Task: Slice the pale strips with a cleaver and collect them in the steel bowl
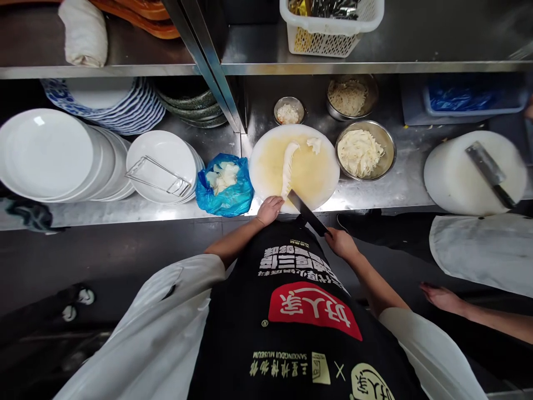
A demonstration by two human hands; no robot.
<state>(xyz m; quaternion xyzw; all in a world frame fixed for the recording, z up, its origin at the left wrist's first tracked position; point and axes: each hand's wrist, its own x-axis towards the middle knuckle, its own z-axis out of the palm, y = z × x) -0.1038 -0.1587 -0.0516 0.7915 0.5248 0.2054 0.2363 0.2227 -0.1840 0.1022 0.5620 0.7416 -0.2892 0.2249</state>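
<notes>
On the round white cutting board (262, 161), a long row of thin pale slices (288, 164) runs away from me. My left hand (270, 210) is at the board's near edge, fingers curled together on the near end of that row. My right hand (341, 243) is closed round the handle of a dark knife (307, 212). The blade's tip end lies over the board, just right of my left fingers. A small pale scrap (313, 145) sits at the board's far right. Left of the board, a blue plastic bag (204, 191) holds larger pale pieces.
A steel bowl of pale shreds (360, 154) stands right of the board, with two smaller filled bowls behind. Stacked white plates (45, 155) fill the left. A cleaver (487, 164) rests on another board at right. A metal shelf (353, 68) overhangs. Another person's hand (443, 297) shows at right.
</notes>
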